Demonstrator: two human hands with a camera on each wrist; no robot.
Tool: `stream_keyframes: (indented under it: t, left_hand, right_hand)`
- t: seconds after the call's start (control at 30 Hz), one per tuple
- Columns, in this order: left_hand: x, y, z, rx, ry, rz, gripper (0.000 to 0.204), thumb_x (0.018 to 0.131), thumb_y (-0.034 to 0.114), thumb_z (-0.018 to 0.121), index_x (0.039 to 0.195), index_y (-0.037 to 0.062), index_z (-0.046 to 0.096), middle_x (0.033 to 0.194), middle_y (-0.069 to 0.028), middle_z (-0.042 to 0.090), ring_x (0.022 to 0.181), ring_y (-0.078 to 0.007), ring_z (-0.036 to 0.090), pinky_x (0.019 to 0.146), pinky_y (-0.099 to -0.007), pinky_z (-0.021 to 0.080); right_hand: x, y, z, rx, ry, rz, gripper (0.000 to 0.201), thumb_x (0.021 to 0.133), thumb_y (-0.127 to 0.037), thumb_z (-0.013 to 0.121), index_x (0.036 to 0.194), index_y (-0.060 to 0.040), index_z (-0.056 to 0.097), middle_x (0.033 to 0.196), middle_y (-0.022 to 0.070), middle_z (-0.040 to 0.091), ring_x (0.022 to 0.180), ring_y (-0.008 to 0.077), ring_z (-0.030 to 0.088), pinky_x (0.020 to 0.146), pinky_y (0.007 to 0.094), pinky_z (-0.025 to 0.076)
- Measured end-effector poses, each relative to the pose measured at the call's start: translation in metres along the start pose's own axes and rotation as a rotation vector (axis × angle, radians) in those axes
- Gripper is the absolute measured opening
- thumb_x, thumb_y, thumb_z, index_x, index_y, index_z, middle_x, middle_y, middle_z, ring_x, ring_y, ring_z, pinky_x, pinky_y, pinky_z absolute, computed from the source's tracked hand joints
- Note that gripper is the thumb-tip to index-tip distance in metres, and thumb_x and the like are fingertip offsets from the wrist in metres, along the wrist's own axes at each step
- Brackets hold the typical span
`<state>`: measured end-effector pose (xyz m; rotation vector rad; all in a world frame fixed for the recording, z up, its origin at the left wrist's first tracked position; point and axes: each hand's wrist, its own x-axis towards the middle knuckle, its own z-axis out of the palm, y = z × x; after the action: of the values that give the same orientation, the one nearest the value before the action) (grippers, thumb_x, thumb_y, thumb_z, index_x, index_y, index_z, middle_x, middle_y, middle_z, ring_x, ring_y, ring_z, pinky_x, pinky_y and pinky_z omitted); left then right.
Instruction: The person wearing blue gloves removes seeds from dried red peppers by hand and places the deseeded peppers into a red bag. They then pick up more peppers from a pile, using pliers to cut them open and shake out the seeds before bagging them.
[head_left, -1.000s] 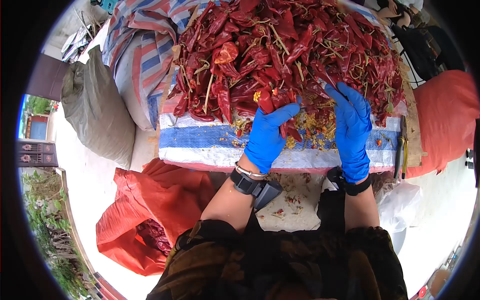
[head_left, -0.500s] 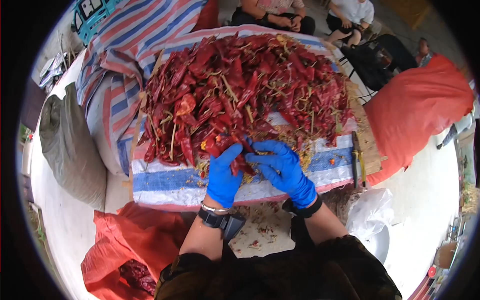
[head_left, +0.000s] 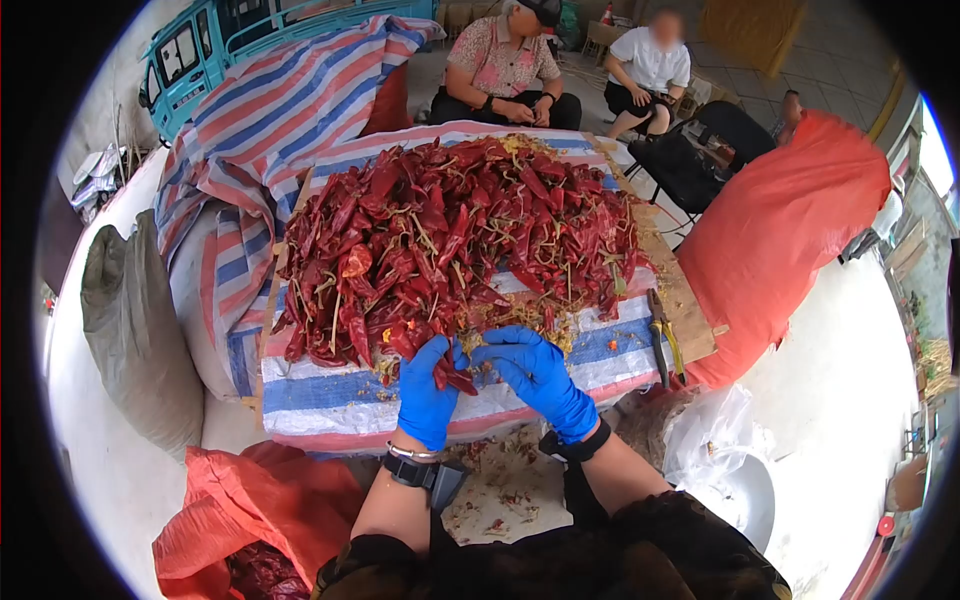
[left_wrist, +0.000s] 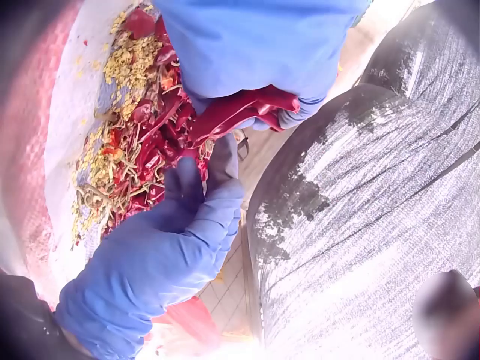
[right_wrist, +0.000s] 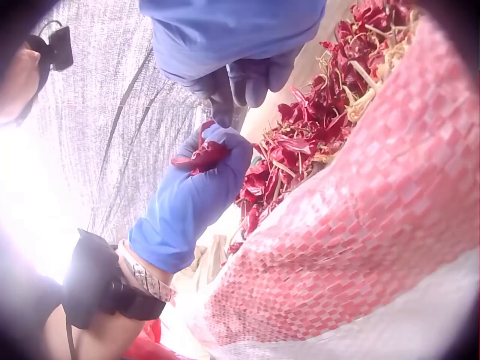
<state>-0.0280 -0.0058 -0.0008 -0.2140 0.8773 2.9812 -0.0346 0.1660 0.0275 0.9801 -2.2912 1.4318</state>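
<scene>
My blue-gloved left hand (head_left: 428, 390) grips several dried red chilies (head_left: 455, 376) at the near edge of the heap. In the left wrist view, one long chili (left_wrist: 244, 112) sticks out of that fist; in the right wrist view, crumpled chili ends (right_wrist: 206, 156) show above the curled fingers. My gloved right hand (head_left: 535, 375) is close beside it, fingers partly bent and pointing at the left hand. Its thumb and forefinger stand apart in the left wrist view, with nothing visible between them. A large heap of dried chilies (head_left: 450, 230) lies just beyond both hands.
Yellow seeds (left_wrist: 131, 67) lie on the striped sheet (head_left: 320, 397) covering the table. Pliers (head_left: 660, 340) rest at its right edge. Red sacks (head_left: 790, 230) stand to the right, another red sack (head_left: 240, 500) at lower left. Two people sit beyond the table.
My right hand has come leftward from the heap to beside my left hand, which keeps hold of its chilies. The head view has tilted up, bringing the seated people into sight.
</scene>
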Motion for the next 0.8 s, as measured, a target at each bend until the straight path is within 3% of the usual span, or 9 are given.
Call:
stream_keyframes:
  t: [0.1,0.2,0.4,0.47,0.63,0.7,0.8]
  left_hand:
    - [-0.019,0.003,0.01,0.043,0.077,0.051,0.017,0.081,0.012,0.058,0.095,0.0029,0.055,0.086,-0.0073,0.058,0.079,-0.0188,0.057,0.071,-0.033,0.048]
    - [-0.036,0.006,0.018,0.043,-0.056,0.099,0.021,0.083,0.015,0.058,0.1,0.0022,0.053,0.094,-0.0094,0.057,0.092,-0.0232,0.057,0.083,-0.0461,0.049]
    - [-0.053,0.006,0.009,0.088,0.01,0.078,0.026,0.084,0.018,0.059,0.104,0.0033,0.053,0.095,-0.0098,0.058,0.089,-0.0224,0.058,0.078,-0.0427,0.05]
    - [-0.068,0.01,0.022,0.087,-0.005,0.098,0.026,0.083,0.018,0.059,0.105,0.0043,0.053,0.093,-0.0091,0.058,0.086,-0.0215,0.058,0.074,-0.0395,0.051]
    - [-0.116,0.027,0.056,0.061,-0.004,0.176,0.024,0.083,0.016,0.059,0.104,0.0052,0.053,0.094,-0.0083,0.058,0.086,-0.021,0.058,0.074,-0.0392,0.051]
    - [-0.139,0.033,0.06,0.04,-0.033,0.144,0.024,0.083,0.016,0.059,0.103,0.0051,0.052,0.092,-0.0075,0.059,0.085,-0.0208,0.058,0.074,-0.0391,0.051]
    - [-0.17,0.043,0.056,0.072,-0.148,0.147,0.016,0.085,0.018,0.057,0.095,0.0064,0.055,0.082,-0.0054,0.059,0.075,-0.0185,0.059,0.07,-0.0343,0.049]
  right_hand:
    - [-0.005,-0.014,-0.007,-0.017,0.023,-0.048,0.023,0.078,-0.004,0.058,0.101,-0.0073,0.064,0.102,0.0111,0.058,0.096,0.0263,0.056,0.082,0.0334,0.045]
    - [-0.016,-0.024,-0.011,0.033,0.097,-0.047,0.022,0.079,-0.002,0.057,0.1,-0.0061,0.063,0.102,0.012,0.058,0.096,0.0264,0.056,0.082,0.0326,0.045]
    - [-0.041,-0.043,-0.023,0.019,0.169,-0.045,0.019,0.082,0.001,0.054,0.097,-0.0055,0.064,0.1,0.011,0.059,0.096,0.0238,0.055,0.084,0.0319,0.044]
    - [-0.045,-0.05,-0.03,-0.009,0.192,-0.097,0.019,0.082,0.0,0.055,0.097,-0.006,0.064,0.098,0.0108,0.06,0.094,0.0236,0.056,0.082,0.0314,0.044]
    - [-0.061,-0.093,-0.057,0.027,0.104,-0.023,0.018,0.082,0.0,0.054,0.096,-0.0051,0.064,0.098,0.0098,0.06,0.094,0.0219,0.056,0.083,0.03,0.043]
    - [-0.074,-0.105,-0.067,-0.047,0.082,-0.059,0.017,0.083,0.0,0.054,0.095,-0.0046,0.064,0.1,0.0093,0.059,0.095,0.0205,0.055,0.084,0.0297,0.042]
    - [-0.106,-0.113,-0.072,-0.053,0.066,0.063,0.016,0.083,0.001,0.052,0.094,-0.003,0.063,0.1,0.0094,0.059,0.098,0.02,0.054,0.085,0.0293,0.042]
